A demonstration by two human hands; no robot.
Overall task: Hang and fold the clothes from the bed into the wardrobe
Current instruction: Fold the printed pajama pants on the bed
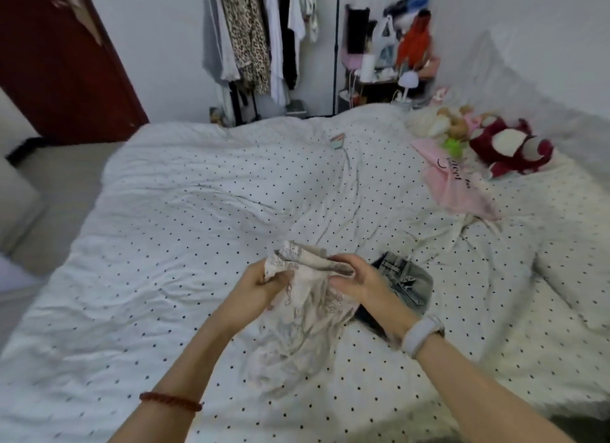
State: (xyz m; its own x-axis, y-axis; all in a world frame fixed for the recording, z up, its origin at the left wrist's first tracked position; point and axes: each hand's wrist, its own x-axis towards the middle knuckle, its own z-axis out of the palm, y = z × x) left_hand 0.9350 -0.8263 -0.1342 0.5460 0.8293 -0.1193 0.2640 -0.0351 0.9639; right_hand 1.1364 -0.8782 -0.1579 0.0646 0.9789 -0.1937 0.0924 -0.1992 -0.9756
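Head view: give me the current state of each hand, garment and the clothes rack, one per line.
Left hand: grips the printed garment's top edge.
Right hand: grips the same edge.
Printed garment: bunched, held up, lower part trailing on the bed.
Denim piece: crumpled on the bed, partly behind the right hand.
Pink garment: lying spread on the bed.
Clothes rack: hung with clothes.
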